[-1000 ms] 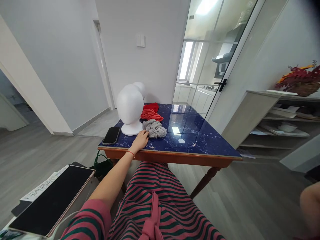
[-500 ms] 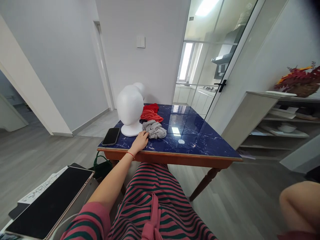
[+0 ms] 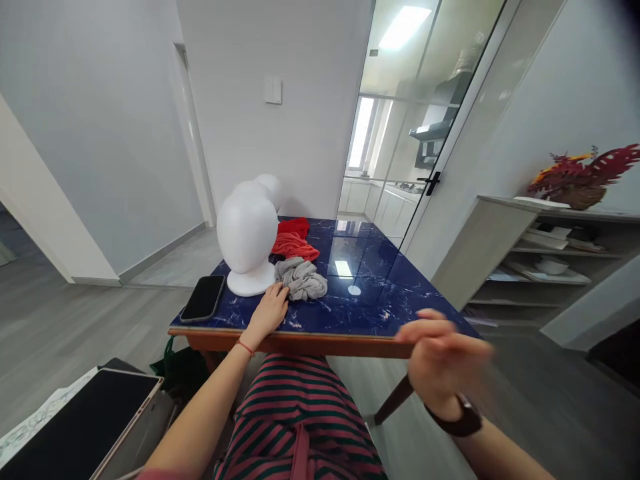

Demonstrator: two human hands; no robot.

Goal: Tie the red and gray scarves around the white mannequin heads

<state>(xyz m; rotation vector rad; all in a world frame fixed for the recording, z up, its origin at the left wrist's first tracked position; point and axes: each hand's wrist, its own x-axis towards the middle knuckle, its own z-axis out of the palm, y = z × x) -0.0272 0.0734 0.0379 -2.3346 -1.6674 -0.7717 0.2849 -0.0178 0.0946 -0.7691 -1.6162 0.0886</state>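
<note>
My left hand [image 3: 270,310] lies flat on the blue marble table [image 3: 380,293], fingers stretched out, its tips just touching a crumpled grey cloth [image 3: 301,278]. Behind the cloth stands a white foam mannequin head [image 3: 246,233], with an orange cloth [image 3: 293,247] and a red cloth [image 3: 294,227] further back. A black phone [image 3: 203,298] lies to the left of my hand. My right hand [image 3: 443,357], with a dark watch on the wrist, is raised in front of the table's near edge; it is smeared by motion and its fingers look loosely curled.
A second white head [image 3: 270,189] stands behind the first. A tablet [image 3: 75,427] lies on a low surface at lower left, above a green bag [image 3: 170,353]. A shelf unit [image 3: 545,260] with a plant stands at right; a glass door [image 3: 425,133] behind the table.
My right arm has swung up from the lower right into the middle of the view. The camera has tilted and shifted. My left hand stays by the grey cloth.
</note>
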